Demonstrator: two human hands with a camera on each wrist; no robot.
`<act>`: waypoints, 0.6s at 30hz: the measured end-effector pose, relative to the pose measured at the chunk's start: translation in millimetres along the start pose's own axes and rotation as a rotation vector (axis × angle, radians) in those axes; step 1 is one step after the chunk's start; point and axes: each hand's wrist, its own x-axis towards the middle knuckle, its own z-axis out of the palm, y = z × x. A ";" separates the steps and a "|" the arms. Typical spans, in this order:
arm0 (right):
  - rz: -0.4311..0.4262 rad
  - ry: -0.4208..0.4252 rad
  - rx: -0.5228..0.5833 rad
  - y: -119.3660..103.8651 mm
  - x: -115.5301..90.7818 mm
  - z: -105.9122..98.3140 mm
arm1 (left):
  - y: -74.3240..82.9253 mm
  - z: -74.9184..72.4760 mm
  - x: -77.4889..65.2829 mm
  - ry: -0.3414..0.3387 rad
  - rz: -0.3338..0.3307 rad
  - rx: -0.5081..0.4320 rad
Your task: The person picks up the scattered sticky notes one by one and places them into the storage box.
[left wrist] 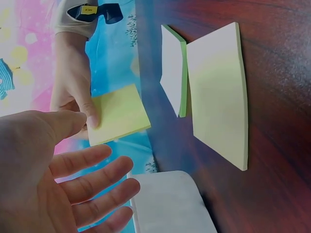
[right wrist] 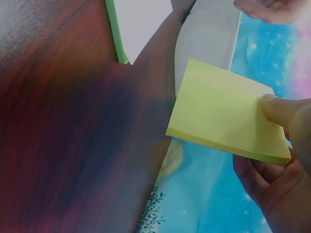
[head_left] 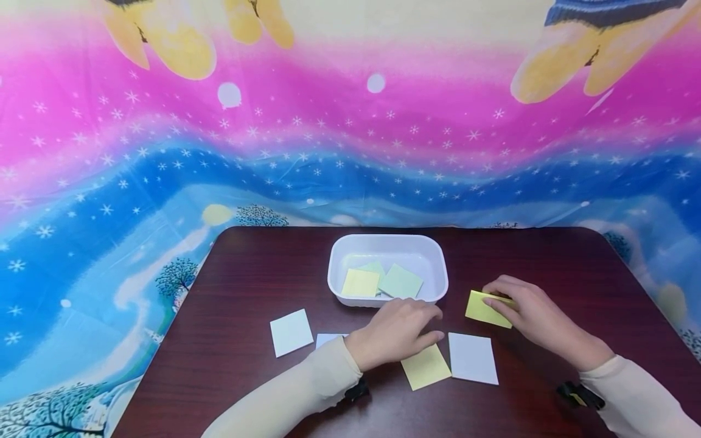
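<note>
Between thumb and fingers my right hand (head_left: pixel 539 316) pinches a yellow sticky note pad (right wrist: pixel 223 111), held to the right of the white plastic tray (head_left: pixel 334 286). My left hand (head_left: pixel 397 331) hovers in front of the tray with fingers spread and loosely bent, holding nothing. Beneath it on the table lies a pale yellow pad (head_left: pixel 427 368), beside a white-topped pad (head_left: pixel 473 359) whose green edge (left wrist: pixel 183 80) shows in the left wrist view. Inside the tray are a yellow pad (head_left: pixel 360 283) and green pads (head_left: pixel 402 281).
Left of my left hand, a pale pad (head_left: pixel 291 333) lies on the dark wood table (head_left: pixel 219 365). Another whitish pad (head_left: pixel 328 339) is partly hidden behind the left sleeve. A printed cloth (head_left: pixel 328 140) hangs behind the table's far edge.
</note>
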 end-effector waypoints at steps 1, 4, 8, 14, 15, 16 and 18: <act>-0.002 0.000 -0.001 -0.7 0.2 -0.4 | -0.3 -0.5 -0.1 0.001 -0.003 0.002; -0.009 0.003 -0.005 -2.5 0.8 -1.3 | -1.3 -1.8 -0.2 0.005 -0.010 0.008; -0.022 0.012 -0.007 -4.5 1.5 -2.7 | -2.1 -2.9 -0.2 0.009 -0.014 0.017; -0.043 0.025 0.001 -8.6 4.1 -5.5 | -2.4 -6.1 -0.7 0.027 -0.017 0.020; -0.048 0.028 0.002 -9.4 4.5 -6.0 | -2.4 -6.8 -0.8 0.028 -0.018 0.015; -0.051 0.031 0.003 -10.0 5.0 -6.3 | -2.5 -7.4 -0.9 0.029 -0.020 0.009; -0.061 0.036 0.006 -11.6 5.7 -7.2 | -2.9 -8.6 -1.0 0.030 -0.024 0.004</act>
